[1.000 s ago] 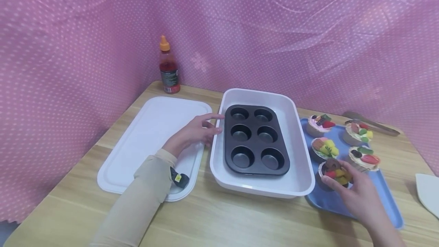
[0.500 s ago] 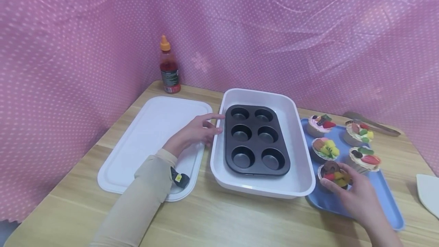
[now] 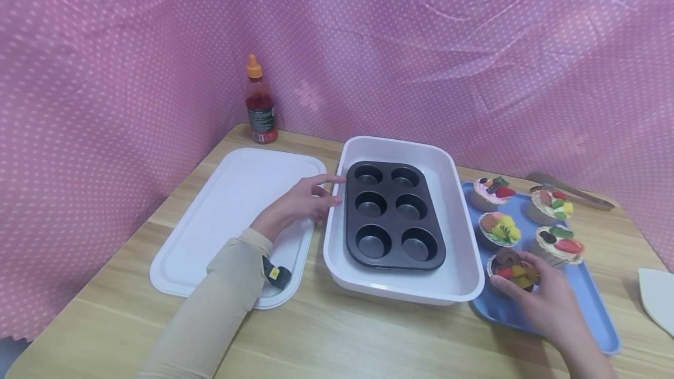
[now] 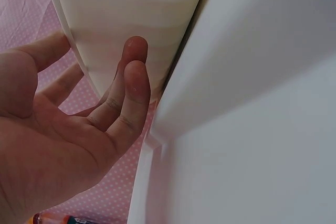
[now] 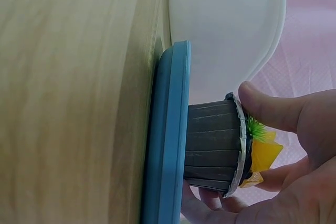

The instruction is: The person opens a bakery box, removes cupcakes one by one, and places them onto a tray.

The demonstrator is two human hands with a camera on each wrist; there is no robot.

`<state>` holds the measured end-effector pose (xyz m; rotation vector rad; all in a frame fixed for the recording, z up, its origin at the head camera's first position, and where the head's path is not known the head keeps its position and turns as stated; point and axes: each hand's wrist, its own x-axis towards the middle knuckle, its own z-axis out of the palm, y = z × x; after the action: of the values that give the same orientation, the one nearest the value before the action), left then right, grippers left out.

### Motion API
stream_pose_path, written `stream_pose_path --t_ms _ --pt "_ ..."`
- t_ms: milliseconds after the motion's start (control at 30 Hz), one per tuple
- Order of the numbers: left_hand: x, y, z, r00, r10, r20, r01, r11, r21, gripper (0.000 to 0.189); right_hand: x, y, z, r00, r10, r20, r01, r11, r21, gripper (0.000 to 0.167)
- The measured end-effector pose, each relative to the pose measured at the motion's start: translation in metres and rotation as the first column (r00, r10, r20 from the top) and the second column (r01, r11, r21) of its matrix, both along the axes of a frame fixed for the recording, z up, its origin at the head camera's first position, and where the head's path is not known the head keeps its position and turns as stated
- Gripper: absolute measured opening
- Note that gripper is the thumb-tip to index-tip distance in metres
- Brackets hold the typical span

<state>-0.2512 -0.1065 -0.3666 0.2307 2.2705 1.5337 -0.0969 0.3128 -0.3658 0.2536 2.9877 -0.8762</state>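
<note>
My right hand (image 3: 550, 297) grips a dark-cupped cupcake (image 3: 513, 274) at the near left of the blue tray (image 3: 592, 303). In the right wrist view the thumb is at the rim of its pleated dark wrapper (image 5: 212, 145), with fingers curled below; the tray's edge hides its base. My left hand (image 3: 300, 203) rests loosely at the left rim of a white tub (image 3: 457, 215). Two of its digits reach over the rim, while relaxed fingers (image 4: 137, 80) stay outside by the wall. Inside the tub lies a black muffin pan (image 3: 392, 215), its cups empty.
Several other fruit-topped cupcakes (image 3: 499, 230) stand on the blue tray. A white lidlike board (image 3: 226, 209) lies left of the tub, with a red sauce bottle (image 3: 261, 110) behind it. Wooden tongs (image 3: 574, 192) lie at the back right, and a white board (image 3: 658, 297) at the right edge.
The cupcake in my right hand has sunk very slightly toward the tray, the hand shifting with it. My left hand, the tub and the muffin pan look the same.
</note>
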Motion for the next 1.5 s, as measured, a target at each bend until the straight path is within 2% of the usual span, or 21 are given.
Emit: stream_pose_path --t_ms 733,933,1167,1333,1500 --pt "0.0 0.0 0.0 1.0 0.001 0.005 -0.001 1.0 0.008 0.055 -0.003 0.001 0.005 0.994 -0.009 0.113 0.013 0.999 -0.035 0.101" --pt "0.001 0.0 0.001 1.0 -0.001 0.005 0.001 1.0 0.01 0.055 -0.003 0.004 0.005 0.994 0.01 0.112 -0.008 1.0 -0.016 0.1" --pt "0.002 0.001 -0.001 1.0 -0.016 0.005 0.015 0.997 0.073 0.055 -0.003 0.012 0.01 0.997 0.031 0.075 -0.027 0.998 -0.055 0.101" --pt "0.002 0.001 -0.001 1.0 -0.013 0.004 0.013 0.999 0.05 0.054 -0.002 0.014 0.02 0.998 0.053 -0.021 -0.054 0.998 -0.032 0.102" --pt "0.001 0.0 -0.001 1.0 -0.007 0.005 0.007 0.999 0.033 0.053 -0.007 0.004 0.037 0.989 0.089 -0.118 -0.092 0.996 -0.019 0.093"
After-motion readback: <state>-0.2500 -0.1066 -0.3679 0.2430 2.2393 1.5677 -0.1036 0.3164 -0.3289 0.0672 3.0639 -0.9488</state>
